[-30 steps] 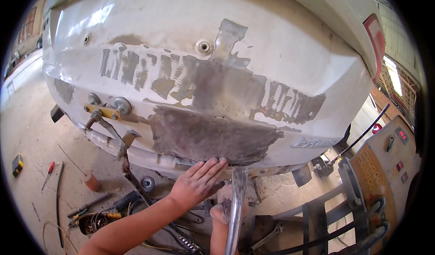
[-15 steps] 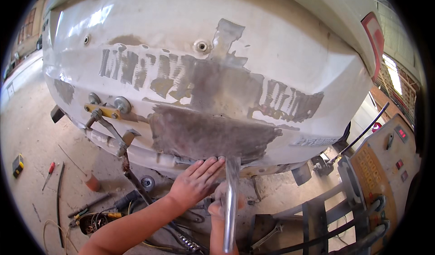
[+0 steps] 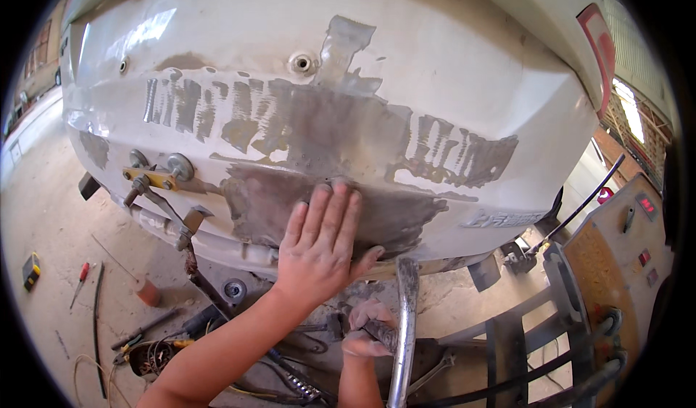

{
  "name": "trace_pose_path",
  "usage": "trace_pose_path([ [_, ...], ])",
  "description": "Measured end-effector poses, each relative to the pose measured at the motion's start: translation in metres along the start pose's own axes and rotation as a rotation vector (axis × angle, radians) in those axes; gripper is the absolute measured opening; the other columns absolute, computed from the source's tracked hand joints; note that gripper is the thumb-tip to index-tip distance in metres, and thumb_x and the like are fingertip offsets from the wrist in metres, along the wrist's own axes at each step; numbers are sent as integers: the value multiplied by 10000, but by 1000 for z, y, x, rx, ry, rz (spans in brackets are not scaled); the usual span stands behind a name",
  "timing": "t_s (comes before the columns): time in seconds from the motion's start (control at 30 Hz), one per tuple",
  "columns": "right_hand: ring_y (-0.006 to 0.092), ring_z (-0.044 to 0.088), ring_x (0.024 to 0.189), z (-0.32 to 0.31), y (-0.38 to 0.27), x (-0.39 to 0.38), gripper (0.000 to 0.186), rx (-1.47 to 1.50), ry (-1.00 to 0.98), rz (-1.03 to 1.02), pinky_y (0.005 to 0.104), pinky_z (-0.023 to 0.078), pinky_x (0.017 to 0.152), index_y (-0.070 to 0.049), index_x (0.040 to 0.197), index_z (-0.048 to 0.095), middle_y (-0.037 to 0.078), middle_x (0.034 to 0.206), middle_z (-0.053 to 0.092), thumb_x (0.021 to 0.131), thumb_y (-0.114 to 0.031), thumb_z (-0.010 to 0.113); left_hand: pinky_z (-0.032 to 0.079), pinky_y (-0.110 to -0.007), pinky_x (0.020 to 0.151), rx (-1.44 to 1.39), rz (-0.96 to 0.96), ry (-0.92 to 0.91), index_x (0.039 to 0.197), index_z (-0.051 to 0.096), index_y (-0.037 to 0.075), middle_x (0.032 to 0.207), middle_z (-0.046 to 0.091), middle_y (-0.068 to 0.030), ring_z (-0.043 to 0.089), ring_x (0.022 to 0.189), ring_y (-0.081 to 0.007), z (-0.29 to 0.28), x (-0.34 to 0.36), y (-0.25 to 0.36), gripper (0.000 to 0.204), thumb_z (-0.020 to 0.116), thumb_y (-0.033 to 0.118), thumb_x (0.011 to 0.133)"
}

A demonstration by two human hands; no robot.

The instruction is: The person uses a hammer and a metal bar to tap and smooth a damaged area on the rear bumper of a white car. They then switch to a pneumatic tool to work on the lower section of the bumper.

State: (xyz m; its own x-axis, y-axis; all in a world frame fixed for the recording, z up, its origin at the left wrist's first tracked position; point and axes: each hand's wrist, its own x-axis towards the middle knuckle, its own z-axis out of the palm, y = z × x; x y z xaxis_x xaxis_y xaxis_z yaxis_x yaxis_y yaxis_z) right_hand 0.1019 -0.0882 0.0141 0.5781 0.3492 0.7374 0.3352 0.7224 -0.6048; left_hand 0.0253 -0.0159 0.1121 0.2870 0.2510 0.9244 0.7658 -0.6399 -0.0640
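My left hand point(image 3: 322, 248) lies flat, fingers extended, on the sanded dark patch point(image 3: 391, 219) low on the white car's rear panel point(image 3: 507, 81). Below it, my right hand point(image 3: 366, 335) is wrapped around a dark handle point(image 3: 380, 333); whatever that handle connects to is unclear. Just right of that hand, a shiny chrome bar point(image 3: 402, 350) rises to the panel's lower edge. Left of my left hand, a pulling fixture with round feet and a yellow plate point(image 3: 152, 177) sits against the panel, linked to a rusty bar point(image 3: 203, 285).
On the concrete floor at left lie a yellow-black tool point(image 3: 30, 270), a red screwdriver point(image 3: 80, 285), an orange cylinder point(image 3: 147, 290), rods and cables. A machine with a control panel point(image 3: 616, 241) stands at right, beside dark metal framework point(image 3: 500, 343).
My left hand has slid up from the panel's lower edge onto the middle of the dark patch. The chrome bar has shifted right. The whole view has shifted slightly.
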Motion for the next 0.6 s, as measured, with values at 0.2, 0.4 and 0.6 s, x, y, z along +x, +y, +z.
trace_pose_path([
  [0.2, 132, 355, 393, -11, 25, -12, 723, -126, -120, -185, 238, 264, 380, -52, 640, 424, 12, 499, 370, 763, -762, 358, 85, -393, 1111, 130, 135, -18, 1290, 488, 136, 1414, 356, -51, 243, 1346, -209, 22, -39, 0, 617, 537, 508, 800],
  [0.4, 128, 358, 408, -4, 26, -23, 691, -28, -57, -91, 234, 257, 391, -71, 660, 418, 3, 514, 368, 781, -747, 337, 92, -364, 1116, 82, 257, -68, 1263, 517, 177, 1413, 359, -11, 217, 1356, -188, 36, -74, -8, 577, 569, 500, 787],
  [0.6, 111, 365, 434, -9, 15, -17, 749, -32, -35, -32, 226, 227, 386, -88, 628, 389, 1, 511, 362, 725, -821, 269, 118, -414, 1102, 42, 289, -11, 1208, 537, 72, 1367, 398, -116, 218, 1346, -285, 39, -76, -5, 634, 590, 520, 761],
])
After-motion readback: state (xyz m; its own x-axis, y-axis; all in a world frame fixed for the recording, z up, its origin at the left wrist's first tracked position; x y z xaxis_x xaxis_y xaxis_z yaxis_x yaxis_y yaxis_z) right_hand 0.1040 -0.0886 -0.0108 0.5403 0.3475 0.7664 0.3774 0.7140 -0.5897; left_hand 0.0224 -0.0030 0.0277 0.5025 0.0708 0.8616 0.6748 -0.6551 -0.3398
